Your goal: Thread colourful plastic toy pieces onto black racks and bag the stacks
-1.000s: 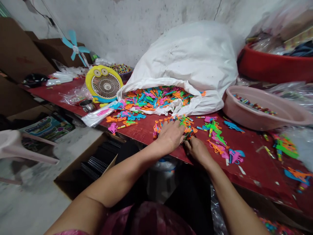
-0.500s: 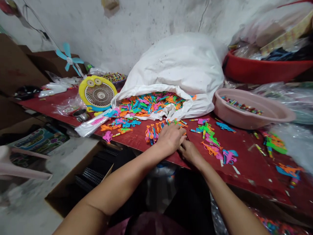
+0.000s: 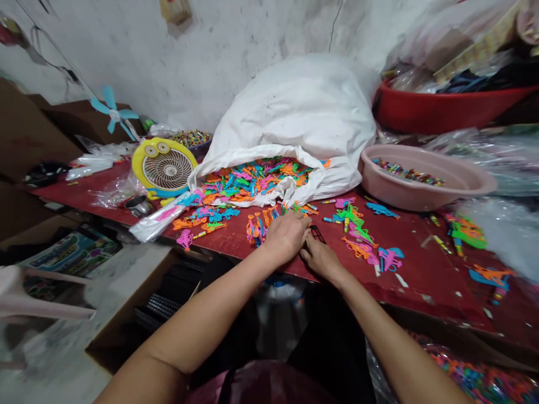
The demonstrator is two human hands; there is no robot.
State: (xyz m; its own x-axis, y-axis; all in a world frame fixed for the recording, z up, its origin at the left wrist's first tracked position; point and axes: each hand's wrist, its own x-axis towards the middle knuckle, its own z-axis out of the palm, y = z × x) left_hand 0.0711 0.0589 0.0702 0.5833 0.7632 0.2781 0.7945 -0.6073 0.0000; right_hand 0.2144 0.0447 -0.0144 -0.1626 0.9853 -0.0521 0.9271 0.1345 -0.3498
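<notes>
Over the front edge of the red table, my left hand [image 3: 287, 238] is bent with its fingers curled down; what it holds is hidden beneath it. Beside it, my right hand [image 3: 320, 257] is closed, fingertips close to the left ones, and a black slotted plastic strip [image 3: 317, 234] sticks out past its fingers. Just left of my left hand stands a cluster of orange and pink plastic toy pieces [image 3: 256, 229]. Small colourful toy pieces [image 3: 356, 224] lie loosely to the right of my hands, some with little printed tubes.
A white sack [image 3: 295, 112] spills colourful plastic pieces [image 3: 256, 177] at its mouth. A pink basin [image 3: 421, 193] with small tubes and a red basin [image 3: 446, 109] stand right. A yellow fan [image 3: 168, 168] is left. Below, a cardboard box [image 3: 126, 320] holds black strips.
The view has shifted slightly to the right. My hands stay close together at the table edge, and the black strip now shows more plainly beyond my right fingers.
</notes>
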